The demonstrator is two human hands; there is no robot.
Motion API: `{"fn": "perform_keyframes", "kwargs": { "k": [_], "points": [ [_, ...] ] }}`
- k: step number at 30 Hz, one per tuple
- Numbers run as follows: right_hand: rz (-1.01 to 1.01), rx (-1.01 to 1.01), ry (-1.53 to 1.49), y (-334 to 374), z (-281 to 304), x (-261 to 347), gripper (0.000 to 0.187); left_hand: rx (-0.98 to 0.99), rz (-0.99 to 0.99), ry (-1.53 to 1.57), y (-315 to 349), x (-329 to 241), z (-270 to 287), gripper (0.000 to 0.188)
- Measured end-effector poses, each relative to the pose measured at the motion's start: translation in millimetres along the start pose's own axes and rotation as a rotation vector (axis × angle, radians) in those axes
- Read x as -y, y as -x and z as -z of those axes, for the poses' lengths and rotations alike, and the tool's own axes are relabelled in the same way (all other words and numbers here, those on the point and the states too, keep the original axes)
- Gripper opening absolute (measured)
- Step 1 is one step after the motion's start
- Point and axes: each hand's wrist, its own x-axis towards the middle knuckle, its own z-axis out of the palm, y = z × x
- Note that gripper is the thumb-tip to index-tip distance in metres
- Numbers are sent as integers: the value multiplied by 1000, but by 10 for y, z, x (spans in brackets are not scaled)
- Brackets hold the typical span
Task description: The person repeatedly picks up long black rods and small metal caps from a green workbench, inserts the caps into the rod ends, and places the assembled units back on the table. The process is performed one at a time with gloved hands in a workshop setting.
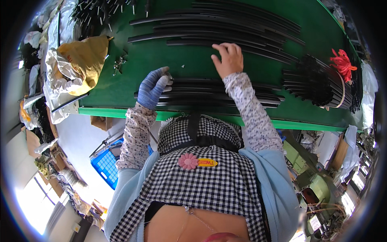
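My left hand, in a blue-grey knitted glove, is held over the left end of the near row of black tubes. Its thumb and fingers are pinched together around something small and greyish that I cannot make out. Bare and stretched farther forward, my right hand is at the closest tube of the far row of black tubes. Its thumb and forefinger are apart, with the other fingers slightly bent. I see nothing held in it. Whether its fingertips touch the tube is unclear.
Small metal pieces lie beside a yellow sack on the green table. A strapped bundle of black tubes lies right, near a red ribbon flower. More thin black pieces are far left. A blue crate stands below.
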Motion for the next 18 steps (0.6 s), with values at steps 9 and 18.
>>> {"fn": "perform_keyframes", "kwargs": {
  "k": [9, 18],
  "points": [
    [123, 526, 260, -334, -39, -157, 44, -41, 66, 287, 67, 144, 160, 45],
    [196, -353, -426, -981, 1308, 257, 34, -38, -119, 473, 300, -72, 75, 49]
  ]
}}
